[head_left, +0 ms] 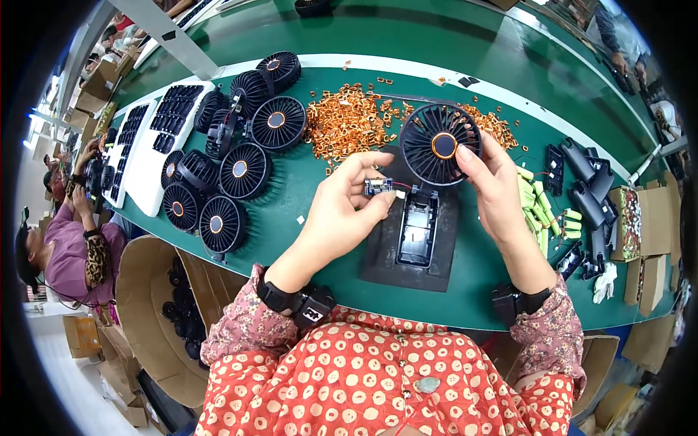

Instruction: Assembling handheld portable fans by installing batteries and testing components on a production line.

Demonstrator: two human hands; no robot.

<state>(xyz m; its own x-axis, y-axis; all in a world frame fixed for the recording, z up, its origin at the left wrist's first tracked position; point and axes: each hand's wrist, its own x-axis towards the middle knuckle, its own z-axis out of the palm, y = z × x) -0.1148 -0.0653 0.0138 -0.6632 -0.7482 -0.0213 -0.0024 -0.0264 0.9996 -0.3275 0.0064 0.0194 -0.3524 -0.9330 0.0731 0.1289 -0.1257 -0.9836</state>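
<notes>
Between the fingers and thumb of my left hand point(340, 207) is a small circuit board point(377, 186), pinched by its edge. A thin red wire runs from it toward a black fan head point(429, 134) with an orange ring round its hub. My right hand point(497, 185) grips that fan head at its right rim, thumb on the front grille. Below it, joined at the hinge, an open black handle shell point(417, 236) lies hollow side up on a dark mat point(378, 265). A small white connector shows beside my left fingertips.
Several black fan heads point(240, 171) crowd the left of the green table point(305, 280). Small orange rings point(342, 123) are heaped behind my hands. Green battery cells point(538, 207), black shells point(589, 182) and a cardboard box point(647, 218) stand right. White trays point(156, 163) and a co-worker point(83, 247) are far left.
</notes>
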